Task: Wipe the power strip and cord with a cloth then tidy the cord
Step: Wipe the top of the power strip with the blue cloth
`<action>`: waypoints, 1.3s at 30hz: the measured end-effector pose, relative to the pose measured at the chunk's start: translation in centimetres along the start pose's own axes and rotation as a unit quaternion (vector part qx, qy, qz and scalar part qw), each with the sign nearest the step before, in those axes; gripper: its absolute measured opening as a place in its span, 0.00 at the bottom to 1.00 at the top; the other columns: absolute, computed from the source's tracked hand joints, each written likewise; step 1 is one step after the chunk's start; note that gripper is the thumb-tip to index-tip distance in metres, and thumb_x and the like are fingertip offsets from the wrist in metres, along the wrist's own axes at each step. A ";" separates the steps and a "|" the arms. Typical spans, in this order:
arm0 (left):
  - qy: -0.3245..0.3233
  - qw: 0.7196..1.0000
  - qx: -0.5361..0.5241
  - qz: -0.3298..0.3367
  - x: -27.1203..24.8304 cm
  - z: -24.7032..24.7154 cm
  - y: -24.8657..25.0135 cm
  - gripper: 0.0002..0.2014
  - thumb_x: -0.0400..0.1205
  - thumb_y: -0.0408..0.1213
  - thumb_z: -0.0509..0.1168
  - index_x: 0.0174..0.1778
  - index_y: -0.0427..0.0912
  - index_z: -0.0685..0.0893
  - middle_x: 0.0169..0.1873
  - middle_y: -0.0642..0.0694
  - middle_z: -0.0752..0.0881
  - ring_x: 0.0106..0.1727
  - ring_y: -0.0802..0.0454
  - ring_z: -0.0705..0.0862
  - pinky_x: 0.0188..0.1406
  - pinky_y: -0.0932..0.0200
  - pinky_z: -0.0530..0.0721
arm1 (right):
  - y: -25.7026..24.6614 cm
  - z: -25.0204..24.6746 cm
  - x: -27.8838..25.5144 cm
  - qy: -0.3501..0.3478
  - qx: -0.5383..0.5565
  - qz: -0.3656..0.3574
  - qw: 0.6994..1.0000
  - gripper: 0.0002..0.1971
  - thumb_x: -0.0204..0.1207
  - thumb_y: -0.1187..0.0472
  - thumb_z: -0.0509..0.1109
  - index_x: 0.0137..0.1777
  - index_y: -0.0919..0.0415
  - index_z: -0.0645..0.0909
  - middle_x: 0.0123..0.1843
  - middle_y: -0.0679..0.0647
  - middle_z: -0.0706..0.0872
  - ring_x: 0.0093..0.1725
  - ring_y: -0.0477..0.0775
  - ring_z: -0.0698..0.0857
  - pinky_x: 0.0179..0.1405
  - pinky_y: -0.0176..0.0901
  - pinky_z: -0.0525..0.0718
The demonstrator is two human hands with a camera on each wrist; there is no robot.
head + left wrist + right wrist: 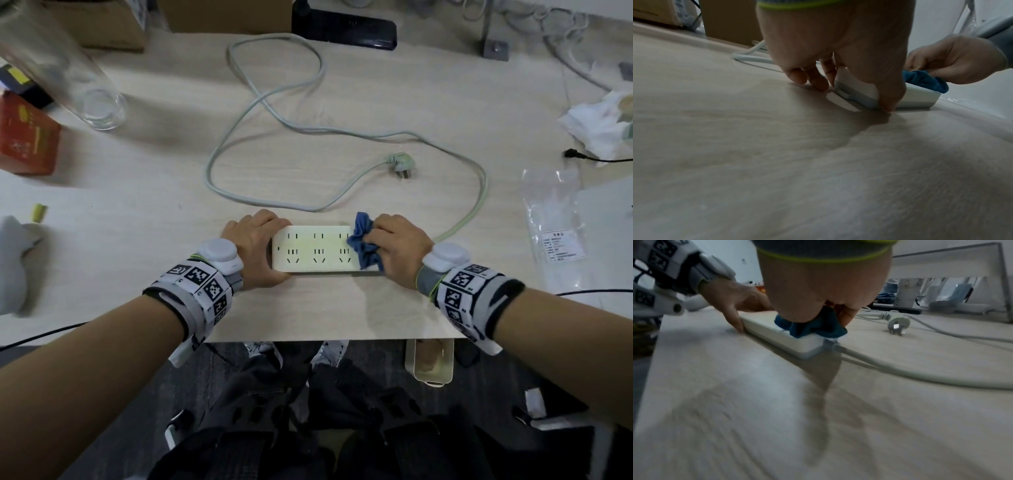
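Note:
A white power strip (313,248) lies flat near the front edge of the wooden desk (342,308). My left hand (255,248) grips its left end, fingers on the far side and thumb on the near side. My right hand (397,246) holds a bunched blue cloth (363,243) pressed on the strip's right end (809,344). In the left wrist view the cloth (925,82) sits on top of the strip (859,91). The pale cord (274,99) leaves the right end, loops loosely across the desk, and ends in a plug (400,166).
A clear glass jar (99,106) and a red box (25,137) stand at the left. Crumpled white tissue (599,126) and a plastic bag (555,219) lie at the right. A black lamp base (346,27) and cardboard boxes (212,13) sit at the back.

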State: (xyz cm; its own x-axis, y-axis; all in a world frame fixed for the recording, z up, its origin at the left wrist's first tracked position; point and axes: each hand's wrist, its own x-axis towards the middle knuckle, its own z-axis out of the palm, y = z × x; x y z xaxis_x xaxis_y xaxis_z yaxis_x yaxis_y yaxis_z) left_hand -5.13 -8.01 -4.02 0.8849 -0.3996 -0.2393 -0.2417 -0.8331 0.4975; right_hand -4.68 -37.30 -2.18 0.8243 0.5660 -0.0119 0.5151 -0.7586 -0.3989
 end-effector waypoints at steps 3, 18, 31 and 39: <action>0.001 1.000 0.005 0.003 0.1 0.1 -0.1 0.40 0.57 0.69 0.64 0.65 0.55 0.75 0.56 0.54 0.78 0.49 0.49 0.80 0.48 0.52 0.72 | -2.1 1.5 1.0 0.021 0.020 -0.002 1.000 0.09 0.66 0.72 0.64 0.41 0.69 0.86 0.38 0.65 0.84 0.33 0.65 0.81 0.31 0.47 0.82; -0.045 0.998 0.042 0.000 0.2 -0.6 -0.1 0.37 0.58 0.66 0.69 0.64 0.59 0.74 0.56 0.55 0.78 0.51 0.50 0.80 0.53 0.50 0.76 | -1.7 1.2 -0.6 -0.002 0.020 0.070 0.997 0.11 0.64 0.74 0.63 0.42 0.68 0.86 0.38 0.63 0.82 0.33 0.62 0.78 0.32 0.44 0.72; -0.107 0.981 0.159 0.022 3.8 1.7 11.4 0.58 0.65 0.67 0.71 0.82 0.43 0.47 0.77 0.43 0.62 0.76 0.41 0.62 0.73 0.44 0.64 | 2.9 -5.1 -5.9 0.147 0.300 0.447 0.830 0.04 0.82 0.65 0.62 0.52 0.60 0.78 0.49 0.57 0.83 0.44 0.55 0.82 0.46 0.45 0.82; -0.006 0.999 0.040 -0.032 5.5 1.1 12.0 0.39 0.63 0.68 0.70 0.67 0.54 0.70 0.57 0.52 0.75 0.56 0.47 0.75 0.50 0.51 0.77 | 2.2 -6.5 -7.2 0.264 0.596 0.512 0.560 0.10 0.85 0.62 0.60 0.43 0.61 0.78 0.47 0.60 0.83 0.47 0.61 0.83 0.39 0.52 0.87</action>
State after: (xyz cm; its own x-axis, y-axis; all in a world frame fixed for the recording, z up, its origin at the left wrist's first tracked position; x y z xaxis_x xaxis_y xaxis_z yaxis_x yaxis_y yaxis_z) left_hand -3.60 -20.62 -0.25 0.8944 -0.3495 -0.2790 -0.2172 -0.8848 0.4122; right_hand -7.96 -45.19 3.02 0.6612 -0.3820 -0.6456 -0.5529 0.3334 -0.7636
